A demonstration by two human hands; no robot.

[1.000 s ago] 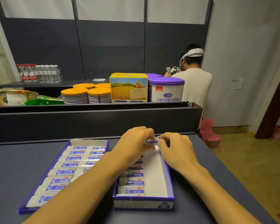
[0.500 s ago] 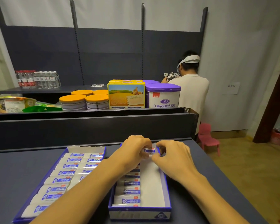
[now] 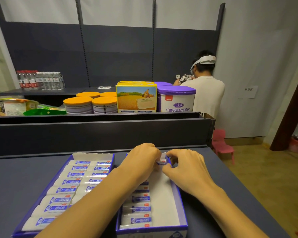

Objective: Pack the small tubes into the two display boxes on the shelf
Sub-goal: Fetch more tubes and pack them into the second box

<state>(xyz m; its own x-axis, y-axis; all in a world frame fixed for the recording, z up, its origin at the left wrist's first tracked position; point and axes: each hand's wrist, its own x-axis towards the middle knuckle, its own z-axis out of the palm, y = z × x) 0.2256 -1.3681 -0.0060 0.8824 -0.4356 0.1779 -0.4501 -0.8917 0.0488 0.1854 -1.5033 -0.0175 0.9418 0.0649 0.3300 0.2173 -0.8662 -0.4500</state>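
Note:
Two blue-and-white display boxes stand side by side on the dark shelf. The left box point(image 3: 41, 193) holds two rows of small white-and-blue tubes point(image 3: 65, 182). The right box point(image 3: 181, 206) has one row of tubes point(image 3: 138, 209) along its left side, and its right side shows bare white cardboard. Over the far end of the right box, my left hand point(image 3: 141, 160) and my right hand point(image 3: 186, 167) pinch a single small tube point(image 3: 161, 162) between their fingertips. My left forearm hides part of both boxes.
A raised dark shelf wall point(image 3: 100, 134) stands just behind the boxes. Beyond it are orange-lidded tins point(image 3: 77, 104), a yellow carton point(image 3: 136, 98) and a purple-lidded tub point(image 3: 176, 100). Another person point(image 3: 206, 90) works at the back right. A pink chair point(image 3: 222, 145) is on the floor.
Both hands stay at the far end of the right box, with the tube between them held slightly lower and nearer the far wall. The camera has tilted up a little.

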